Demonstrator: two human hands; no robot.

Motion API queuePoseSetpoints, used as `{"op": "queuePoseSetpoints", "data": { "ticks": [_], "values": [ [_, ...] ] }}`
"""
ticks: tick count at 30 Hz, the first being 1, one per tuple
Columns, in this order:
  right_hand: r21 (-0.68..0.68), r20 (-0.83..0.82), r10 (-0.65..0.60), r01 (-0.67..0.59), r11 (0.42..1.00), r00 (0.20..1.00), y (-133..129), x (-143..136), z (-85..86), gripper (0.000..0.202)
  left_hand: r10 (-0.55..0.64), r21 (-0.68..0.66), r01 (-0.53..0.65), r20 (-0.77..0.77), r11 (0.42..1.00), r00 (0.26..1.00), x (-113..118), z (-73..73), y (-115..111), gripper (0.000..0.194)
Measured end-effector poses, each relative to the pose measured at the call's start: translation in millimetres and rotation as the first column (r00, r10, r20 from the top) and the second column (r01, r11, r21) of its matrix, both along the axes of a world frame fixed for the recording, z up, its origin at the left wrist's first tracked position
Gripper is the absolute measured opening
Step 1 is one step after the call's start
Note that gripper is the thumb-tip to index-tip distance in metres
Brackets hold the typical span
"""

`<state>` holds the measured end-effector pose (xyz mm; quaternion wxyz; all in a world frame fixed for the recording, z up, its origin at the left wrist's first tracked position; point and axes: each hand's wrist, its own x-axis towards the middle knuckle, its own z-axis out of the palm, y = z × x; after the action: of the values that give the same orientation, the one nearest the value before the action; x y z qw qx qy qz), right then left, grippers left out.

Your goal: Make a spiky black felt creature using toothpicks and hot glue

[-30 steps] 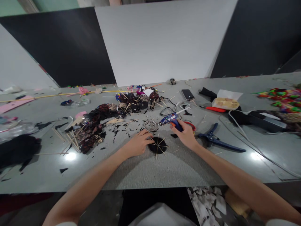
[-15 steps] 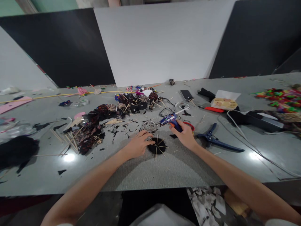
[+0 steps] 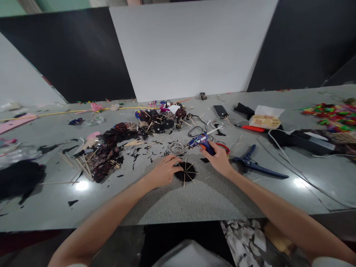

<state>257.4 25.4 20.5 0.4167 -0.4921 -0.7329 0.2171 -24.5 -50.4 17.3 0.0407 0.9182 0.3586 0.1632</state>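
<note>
A black disc point(image 3: 189, 175) with several thin wooden sticks radiating from its centre lies flat on the table in front of me. My left hand point(image 3: 166, 170) is at its left edge, thumb and fingertips closed at the rim and stick ends. My right hand point(image 3: 218, 157) is wrapped round the handle of a blue glue gun point(image 3: 199, 140), whose nozzle points left. A white glue stick point(image 3: 216, 130) projects from its back. Just left of the nozzle stands a clear round ring or dish point(image 3: 177, 148).
Blue-handled cutters point(image 3: 257, 166) lie to the right, near an orange-red-handled tool point(image 3: 252, 128) and a phone point(image 3: 220, 111). Black scraps, loose sticks point(image 3: 83, 165) and dark patterned fabric point(image 3: 107, 159) spread leftward. Finished-looking stick discs point(image 3: 147, 126) are heaped behind. White cable point(image 3: 294, 170) crosses the right side.
Almost nothing differs; both hands, the disc and the glue gun stay in place. The view has shifted very slightly.
</note>
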Motion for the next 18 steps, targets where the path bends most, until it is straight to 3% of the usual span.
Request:
{"op": "queuePoseSetpoints", "data": {
  "ticks": [4, 9, 13, 18],
  "values": [
    [-0.003, 0.011, -0.002, 0.002, 1.000, 1.000, 0.4, 0.4, -0.3, 0.039, 0.053, 0.007, -0.054, 0.101, 0.999, 0.994, -2.4, -1.2, -0.9, 0.050],
    [-0.003, 0.007, -0.003, 0.003, 1.000, 1.000, 0.0, 0.5, 0.2, 0.037, 0.284, 0.041, -0.322, 0.374, 0.946, 0.883, -13.5, -2.5, 4.8, 0.041],
    [-0.009, 0.013, 0.004, -0.003, 1.000, 1.000, -0.7, 0.7, 1.2, 0.034, 0.360, 0.063, -0.403, 0.342, 0.913, 0.868, -27.0, -3.0, 15.3, 0.031],
    [-0.007, 0.004, 0.002, -0.002, 1.000, 1.000, -1.5, 1.5, 1.0, 0.035, 0.365, 0.083, -0.386, 0.191, 0.919, 0.911, -43.3, -9.7, 26.8, 0.013]
  ]
}}
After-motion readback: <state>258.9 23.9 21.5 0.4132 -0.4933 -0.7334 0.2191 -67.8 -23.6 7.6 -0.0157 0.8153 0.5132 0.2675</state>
